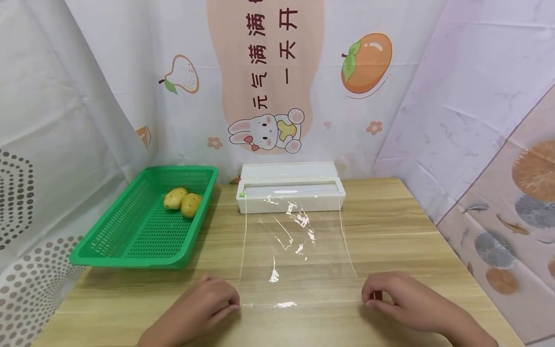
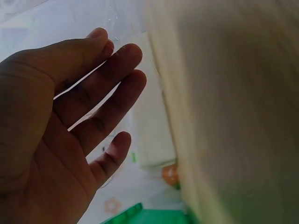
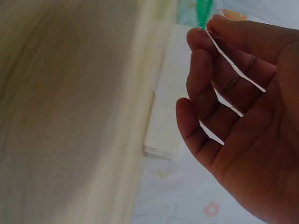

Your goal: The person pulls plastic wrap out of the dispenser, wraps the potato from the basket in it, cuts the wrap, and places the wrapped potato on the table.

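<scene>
between side edges of pale wooden desk point(image 1: 390, 231), pinching clear, thin plastic film point(image 1: 300, 248) at near corners with left hand point(image 1: 207, 301) and right hand point(image 1: 401, 296); likely light, clingy; best held there.

The backdrop cloth point(image 1: 272, 62) reads, upward, "元气满满" point(image 1: 258, 46); beside that, "一天开" point(image 1: 287, 49).

Clear film point(image 1: 297, 251), wrinkled, spread from white box point(image 1: 289, 181), lid point(image 1: 288, 170) raised.

One desk point(image 1: 390, 231) carried one green basket point(image 1: 156, 241), two yellow produce pieces point(image 1: 175, 198) point(image 1: 191, 206), one white box point(image 1: 289, 180), one clear film point(image 1: 299, 250) — and two hands point(image 1: 205, 303) point(image 1: 396, 299) showed.
</scene>
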`<state>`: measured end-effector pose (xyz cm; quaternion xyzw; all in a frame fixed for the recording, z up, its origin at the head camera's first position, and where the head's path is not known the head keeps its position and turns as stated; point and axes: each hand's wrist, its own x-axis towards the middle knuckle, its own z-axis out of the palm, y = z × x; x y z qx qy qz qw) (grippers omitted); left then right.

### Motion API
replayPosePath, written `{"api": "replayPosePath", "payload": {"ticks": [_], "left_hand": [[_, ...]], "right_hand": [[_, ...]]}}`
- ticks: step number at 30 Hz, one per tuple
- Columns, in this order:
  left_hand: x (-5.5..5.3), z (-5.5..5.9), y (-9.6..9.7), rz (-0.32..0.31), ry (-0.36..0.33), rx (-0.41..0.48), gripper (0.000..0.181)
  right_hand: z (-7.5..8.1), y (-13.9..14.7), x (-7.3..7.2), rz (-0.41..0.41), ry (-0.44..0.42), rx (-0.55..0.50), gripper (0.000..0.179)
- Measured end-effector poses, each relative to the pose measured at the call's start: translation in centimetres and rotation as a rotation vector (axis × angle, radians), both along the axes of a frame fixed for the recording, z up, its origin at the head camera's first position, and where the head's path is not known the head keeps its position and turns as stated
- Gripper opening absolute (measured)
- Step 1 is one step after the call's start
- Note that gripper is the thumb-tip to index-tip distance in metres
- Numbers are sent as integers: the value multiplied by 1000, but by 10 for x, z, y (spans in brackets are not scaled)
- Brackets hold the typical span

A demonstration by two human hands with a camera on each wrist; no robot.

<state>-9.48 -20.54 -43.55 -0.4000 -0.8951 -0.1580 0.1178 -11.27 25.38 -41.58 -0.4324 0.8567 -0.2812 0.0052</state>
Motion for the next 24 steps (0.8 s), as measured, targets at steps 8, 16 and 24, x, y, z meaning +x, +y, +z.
{"api": "replayPosePath", "payload": {"ticks": [8, 16, 24], "left_hand": [[-12, -10, 7, 34, -105, -66, 14], [-16, -7, 9, 48, -162, -25, 12], [-14, -3, 11, 64, -213, 35, 8]], "right_hand": [[-15, -8, -13, 29, -73, 15, 14], [-21, -10, -17, -34, -81, 46, 11], [-23, -11, -20, -70, -101, -3, 13]]}}
